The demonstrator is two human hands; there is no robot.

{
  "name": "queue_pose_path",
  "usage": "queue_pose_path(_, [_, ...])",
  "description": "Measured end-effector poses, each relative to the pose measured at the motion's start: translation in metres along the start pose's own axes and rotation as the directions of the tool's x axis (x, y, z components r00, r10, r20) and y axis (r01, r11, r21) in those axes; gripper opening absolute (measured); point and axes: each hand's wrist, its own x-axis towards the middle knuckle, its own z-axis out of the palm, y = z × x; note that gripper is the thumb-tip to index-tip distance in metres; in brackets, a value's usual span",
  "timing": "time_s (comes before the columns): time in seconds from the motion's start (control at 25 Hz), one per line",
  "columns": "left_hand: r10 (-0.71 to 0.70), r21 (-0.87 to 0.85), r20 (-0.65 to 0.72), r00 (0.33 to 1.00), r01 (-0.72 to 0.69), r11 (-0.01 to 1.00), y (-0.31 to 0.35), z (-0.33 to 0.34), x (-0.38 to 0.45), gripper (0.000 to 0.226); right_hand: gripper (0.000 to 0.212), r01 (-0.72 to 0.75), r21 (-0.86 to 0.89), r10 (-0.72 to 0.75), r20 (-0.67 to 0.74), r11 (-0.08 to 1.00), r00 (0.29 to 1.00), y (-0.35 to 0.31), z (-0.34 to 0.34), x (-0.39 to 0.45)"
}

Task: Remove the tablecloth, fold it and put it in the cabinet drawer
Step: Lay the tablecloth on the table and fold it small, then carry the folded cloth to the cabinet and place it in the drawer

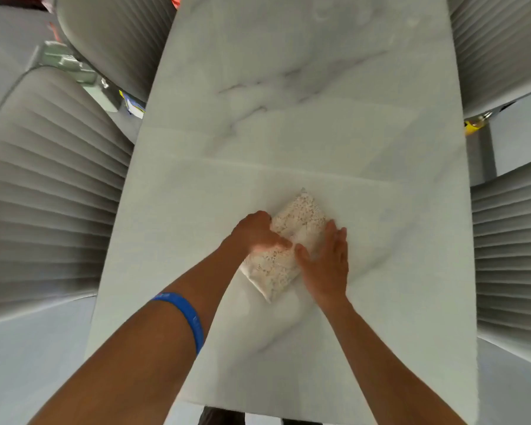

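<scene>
The tablecloth (301,220) is a cream, speckled fabric folded into a small thick rectangle. It lies diagonally on the white marble table (288,118), near the middle of its near half. My left hand (258,233) rests on the cloth's left edge, fingers curled over the fabric. My right hand (327,262) lies flat along the cloth's right side, fingers straight and together, palm pressing down. No cabinet or drawer is in view.
Grey ribbed chairs flank the table: two on the left (49,185) (117,35) and two on the right (509,250) (497,41). A blue wristband (190,317) is on my left forearm. Small clutter lies on the floor at upper left (71,65).
</scene>
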Motion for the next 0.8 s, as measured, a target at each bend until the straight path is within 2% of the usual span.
queue_pose_path(0.08, [-0.063,-0.364,-0.017,0.998,0.053,0.93,-0.007,0.025,-0.04,0.048,0.09,-0.098,0.321,0.072,0.09,0.942,0.993,0.006,-0.009,-0.039])
queue_pose_path(0.16, [-0.124,-0.661,-0.119,0.985,0.015,0.75,-0.012,0.043,-0.085,0.035,0.09,-0.276,0.543,0.173,0.233,0.793,0.957,0.001,-0.026,-0.073])
queue_pose_path(0.2, [-0.188,-0.782,-0.165,0.968,-0.012,0.623,-0.015,0.05,-0.108,0.031,0.09,-0.366,0.615,0.195,0.328,0.699,0.924,-0.005,-0.034,-0.09])
queue_pose_path(0.28, [-0.33,-0.953,-0.197,0.923,-0.101,0.285,-0.02,0.058,-0.149,0.032,0.094,-0.465,0.709,0.147,0.464,0.53,0.874,-0.016,-0.044,-0.124])
queue_pose_path(0.36, [-0.388,-0.958,-0.222,0.894,-0.273,-0.081,-0.023,0.066,-0.186,0.041,0.095,-0.53,0.795,0.039,0.544,0.294,0.838,-0.026,-0.044,-0.157])
queue_pose_path(0.4, [-0.371,-0.908,-0.256,0.893,-0.354,-0.226,-0.021,0.071,-0.2,0.045,0.088,-0.552,0.81,-0.039,0.569,0.198,0.822,-0.032,-0.044,-0.17])
queue_pose_path(0.44, [-0.369,-0.852,-0.299,0.88,-0.421,-0.312,-0.022,0.077,-0.217,0.05,0.074,-0.552,0.818,-0.115,0.571,0.16,0.813,-0.041,-0.046,-0.184])
queue_pose_path(0.48, [-0.384,-0.811,-0.331,0.862,-0.468,-0.352,-0.024,0.083,-0.236,0.053,0.057,-0.513,0.838,-0.146,0.54,0.185,0.829,-0.052,-0.052,-0.195])
queue_pose_path(0.56, [-0.46,-0.806,-0.342,0.819,-0.508,-0.305,-0.037,0.086,-0.28,0.056,0.028,-0.321,0.875,-0.169,0.4,0.362,0.901,-0.074,-0.065,-0.207])
queue_pose_path(0.6, [-0.548,-0.823,-0.34,0.764,-0.524,-0.221,-0.051,0.086,-0.304,0.059,0.021,-0.224,0.872,-0.244,0.353,0.435,0.903,-0.084,-0.073,-0.213])
queue_pose_path(0.64, [-0.648,-0.839,-0.366,0.668,-0.538,-0.081,-0.07,0.085,-0.329,0.069,0.018,-0.154,0.867,-0.34,0.342,0.475,0.876,-0.093,-0.08,-0.218])
queue_pose_path(0.68, [-0.693,-0.848,-0.444,0.568,-0.516,0.12,-0.09,0.082,-0.354,0.081,0.018,-0.129,0.864,-0.425,0.363,0.487,0.829,-0.101,-0.085,-0.222])
queue_pose_path(0.72, [-0.643,-0.801,-0.568,0.513,-0.525,0.289,-0.107,0.078,-0.378,0.087,0.021,-0.145,0.859,-0.493,0.411,0.491,0.767,-0.109,-0.088,-0.226])
queue_pose_path(0.76, [-0.525,-0.726,-0.679,0.513,-0.575,0.377,-0.123,0.074,-0.406,0.083,0.026,-0.175,0.845,-0.55,0.471,0.505,0.689,-0.119,-0.088,-0.234])
queue_pose_path(0.8, [-0.406,-0.663,-0.747,0.526,-0.628,0.408,-0.137,0.072,-0.43,0.074,0.029,-0.204,0.82,-0.579,0.531,0.535,0.618,-0.131,-0.083,-0.246])
